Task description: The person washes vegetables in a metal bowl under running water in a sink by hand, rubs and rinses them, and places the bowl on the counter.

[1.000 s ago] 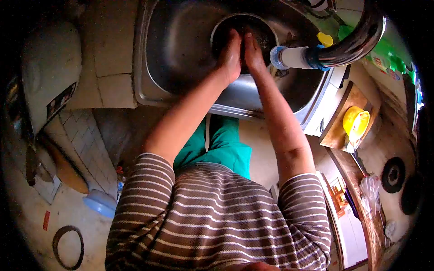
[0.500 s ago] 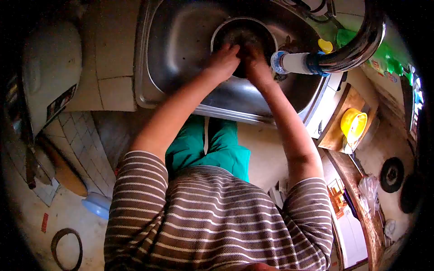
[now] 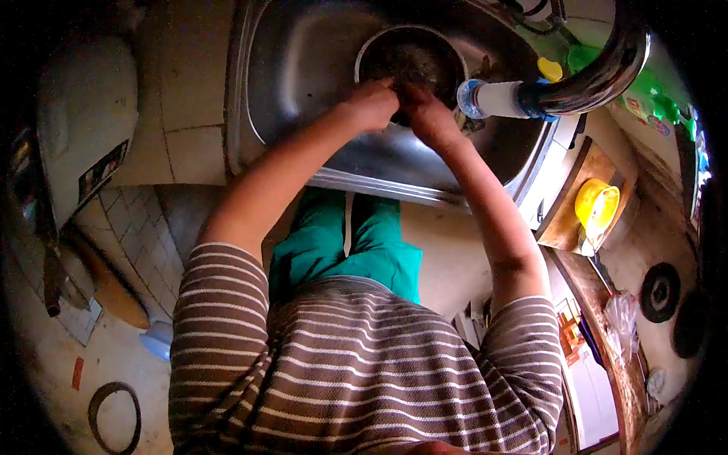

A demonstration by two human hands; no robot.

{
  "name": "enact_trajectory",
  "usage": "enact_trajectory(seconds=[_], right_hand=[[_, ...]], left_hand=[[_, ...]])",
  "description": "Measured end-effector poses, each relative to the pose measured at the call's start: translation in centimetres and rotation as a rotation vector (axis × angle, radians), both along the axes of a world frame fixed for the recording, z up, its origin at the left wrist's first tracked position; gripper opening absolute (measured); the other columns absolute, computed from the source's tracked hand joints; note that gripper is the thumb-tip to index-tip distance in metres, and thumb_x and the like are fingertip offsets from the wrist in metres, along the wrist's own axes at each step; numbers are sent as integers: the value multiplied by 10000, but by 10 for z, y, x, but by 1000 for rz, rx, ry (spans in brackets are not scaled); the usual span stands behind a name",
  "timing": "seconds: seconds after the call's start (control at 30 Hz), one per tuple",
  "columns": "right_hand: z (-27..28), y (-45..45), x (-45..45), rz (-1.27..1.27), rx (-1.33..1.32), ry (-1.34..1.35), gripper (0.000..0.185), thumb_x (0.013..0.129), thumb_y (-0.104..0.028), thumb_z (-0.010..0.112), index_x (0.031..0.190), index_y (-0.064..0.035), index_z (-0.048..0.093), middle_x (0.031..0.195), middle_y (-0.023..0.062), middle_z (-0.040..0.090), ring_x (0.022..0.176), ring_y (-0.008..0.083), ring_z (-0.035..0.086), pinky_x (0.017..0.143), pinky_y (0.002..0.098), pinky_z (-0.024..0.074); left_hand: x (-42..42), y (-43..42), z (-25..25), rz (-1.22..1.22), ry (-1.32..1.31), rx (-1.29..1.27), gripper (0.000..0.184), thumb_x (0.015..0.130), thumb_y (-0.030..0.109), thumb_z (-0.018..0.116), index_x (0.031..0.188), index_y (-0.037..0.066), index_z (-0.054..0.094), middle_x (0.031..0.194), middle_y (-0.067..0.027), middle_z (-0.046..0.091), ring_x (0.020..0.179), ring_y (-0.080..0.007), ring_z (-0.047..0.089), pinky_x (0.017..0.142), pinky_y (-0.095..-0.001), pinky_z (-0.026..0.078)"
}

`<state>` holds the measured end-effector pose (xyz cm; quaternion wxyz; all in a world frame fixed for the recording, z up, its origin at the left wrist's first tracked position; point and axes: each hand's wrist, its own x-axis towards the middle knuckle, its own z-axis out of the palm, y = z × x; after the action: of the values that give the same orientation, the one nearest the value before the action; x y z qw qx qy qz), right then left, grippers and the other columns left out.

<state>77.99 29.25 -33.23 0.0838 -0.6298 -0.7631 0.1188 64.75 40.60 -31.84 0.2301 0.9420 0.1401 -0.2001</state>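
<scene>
Our left hand (image 3: 373,105) and right hand (image 3: 428,115) have drawn back toward the round bowl's (image 3: 412,27) near rim; it opens upward near the sink's (image 3: 322,49) far edge. Both curl, grip unclear.

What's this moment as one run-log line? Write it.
left hand over near side of bowl | right hand beside it | grip unclear | bowl in sink | faucet at right

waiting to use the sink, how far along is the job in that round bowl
Done: the bowl is set in the sink, near the tap's spout. In hand: the left hand and right hand are together at its near side, their fingers in shadow. Left: probably finishing there and taking the bowl out; its contents are too dark to judge how much remains.
</scene>
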Motion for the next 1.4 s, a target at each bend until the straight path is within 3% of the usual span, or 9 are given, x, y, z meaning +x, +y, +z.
enact_trajectory(seconds=[0.1, 0.17, 0.27, 0.5, 0.8, 0.93, 1.07, 1.13, 1.4], right_hand=[[-12, -4, 9, -460, -111, 142, 325, 742, -72, 495, 1056, -45, 570, 1186, 141, 489, 1141, 320, 409, 917, 403, 384], [-53, -19, 0, -329, -120, 145, 334, 757, -82, 491, 1083, -42, 554, 1177, 149, 494, 1118, 314, 431, 901, 401, 396], [-17, 0, -2, -266, -167, 200, 345, 791, -100, 482, 1129, -35, 516, 1136, 179, 513, 1036, 336, 485, 866, 408, 413], [-29, 47, 13, -356, 279, 164, 280, 750, -109, 530, 1017, -67, 600, 1081, 188, 538, 999, 370, 488, 847, 421, 415], [40, 4, -5, -250, -223, 192, 290, 758, -71, 500, 1032, -73, 598, 1235, 157, 436, 1124, 343, 419, 962, 402, 347], [16, -2, 4, -276, 22, -118, 338, 780, -77, 468, 1109, -45, 537, 1243, 153, 433, 1061, 365, 459, 920, 411, 384], [-7, -14, 16, -386, -214, -39, 335, 796, -100, 449, 1119, -53, 522, 1176, 171, 483, 1067, 367, 457, 869, 422, 406], [-1, -9, 3, -375, 49, -207, 328, 805, -114, 463, 1124, -61, 520, 1181, 163, 483, 1053, 371, 467, 878, 419, 405], [20, 3, 2, -426, -149, 170, 351, 797, -127, 524, 1144, -81, 519, 1174, 157, 492, 1045, 342, 485, 904, 399, 388]], left_hand=[[-4, 1, 12, -66, -55, 109, 227, 719, 103, 492, 873, 73, 656, 1127, -103, 548, 1102, -310, 450, 957, -370, 358], [-3, 1, 12, -77, -199, 264, 219, 719, 108, 493, 858, 70, 658, 1106, -114, 558, 1082, -307, 470, 945, -369, 369], [4, -8, 9, 45, 319, -225, 216, 726, 126, 500, 866, 68, 654, 1093, -125, 561, 1079, -289, 472, 928, -391, 372], [-2, -13, 7, 14, -140, 102, 189, 729, 144, 506, 824, 82, 657, 995, -102, 573, 1111, -274, 421, 946, -428, 336], [-5, -6, 13, -129, 0, 144, 232, 762, 171, 499, 916, 152, 671, 1146, -43, 539, 1186, -269, 384, 1026, -474, 210], [-10, -6, 4, -36, -197, 186, 208, 756, 172, 483, 864, 142, 658, 1091, -51, 551, 1141, -304, 410, 1027, -486, 222], [-8, -9, 7, -157, -1, 91, 238, 770, 170, 469, 925, 144, 647, 1130, -52, 541, 1165, -314, 390, 1023, -491, 227], [-9, -5, 2, 19, -209, 220, 271, 770, 160, 465, 983, 127, 630, 1170, -64, 524, 1175, -325, 382, 1015, -489, 242], [-10, -6, -1, 139, -251, 55, 268, 769, 74, 481, 989, 106, 629, 1217, -99, 482, 1176, -295, 385, 1008, -414, 279]])
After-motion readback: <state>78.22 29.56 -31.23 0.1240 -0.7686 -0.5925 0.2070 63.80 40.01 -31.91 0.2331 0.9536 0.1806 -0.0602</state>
